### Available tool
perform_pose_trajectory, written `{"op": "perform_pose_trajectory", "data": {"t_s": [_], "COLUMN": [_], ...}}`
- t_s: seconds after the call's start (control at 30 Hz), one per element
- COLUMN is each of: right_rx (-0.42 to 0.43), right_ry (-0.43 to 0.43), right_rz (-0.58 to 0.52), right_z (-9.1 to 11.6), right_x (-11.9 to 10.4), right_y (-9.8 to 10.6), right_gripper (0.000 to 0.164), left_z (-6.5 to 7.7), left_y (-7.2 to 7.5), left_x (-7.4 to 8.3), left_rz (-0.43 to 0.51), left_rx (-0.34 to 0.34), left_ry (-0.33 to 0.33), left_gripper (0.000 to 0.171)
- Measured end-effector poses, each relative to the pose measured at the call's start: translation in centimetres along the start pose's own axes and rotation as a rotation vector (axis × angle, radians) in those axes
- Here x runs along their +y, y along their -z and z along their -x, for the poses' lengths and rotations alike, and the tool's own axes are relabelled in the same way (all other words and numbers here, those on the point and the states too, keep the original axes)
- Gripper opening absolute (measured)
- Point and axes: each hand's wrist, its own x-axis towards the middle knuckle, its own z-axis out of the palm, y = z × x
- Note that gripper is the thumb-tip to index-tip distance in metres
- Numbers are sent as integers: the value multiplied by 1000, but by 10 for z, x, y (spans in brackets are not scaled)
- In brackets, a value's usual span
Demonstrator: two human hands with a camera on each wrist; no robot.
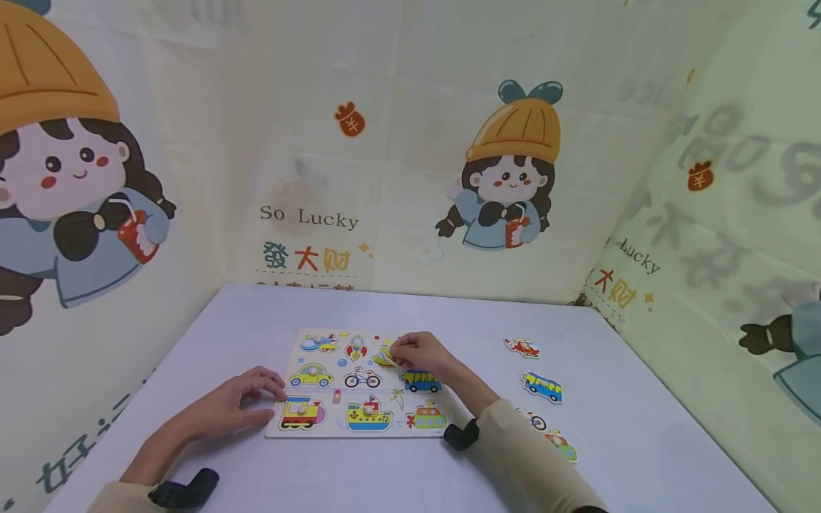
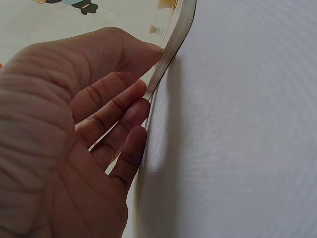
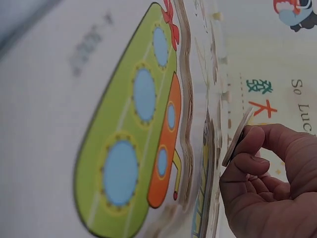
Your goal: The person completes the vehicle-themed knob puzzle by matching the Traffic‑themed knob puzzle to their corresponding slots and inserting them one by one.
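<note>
A white wooden puzzle board (image 1: pixel 336 431) with vehicle pictures lies on the table. My right hand (image 1: pixel 420 353) is over its upper right part, pinching a thin puzzle piece (image 3: pixel 238 136) between thumb and fingertips. The right wrist view has this piece edge-on, tilted; in the head view its face shows yellow and green. Below that hand are the blue bus (image 1: pixel 421 381) and the submarine (image 1: pixel 427 415) on the board. My left hand (image 1: pixel 231 402) rests with loosely bent fingers at the board's left edge, near the train (image 1: pixel 300 413). Fingertips and thumb touch that edge in the left wrist view.
Right of the board lie loose pieces: a red helicopter (image 1: pixel 522 348), a blue bus piece (image 1: pixel 542 387), a bicycle piece (image 1: pixel 535 420) and a green submarine piece (image 1: pixel 561 447). My right forearm partly overlaps the lower ones. Printed cloth walls (image 1: pixel 398 214) surround the white table (image 1: pixel 359 477).
</note>
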Motion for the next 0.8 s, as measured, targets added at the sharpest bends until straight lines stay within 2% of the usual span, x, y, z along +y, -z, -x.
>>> {"op": "perform_pose_trajectory", "data": {"t_s": [0.4, 0.8], "right_rx": [-10, -47], "right_ry": [-2, 54], "right_rz": [113, 279], "right_z": [-5, -8], "right_x": [-5, -11], "right_y": [-4, -5], "right_gripper": [13, 12], "left_z": [1, -1], "left_y": [0, -1], "left_x": [-1, -2], "left_rz": [4, -1], "left_rx": [-1, 2], "left_ry": [-10, -8], "left_gripper": [21, 21]}}
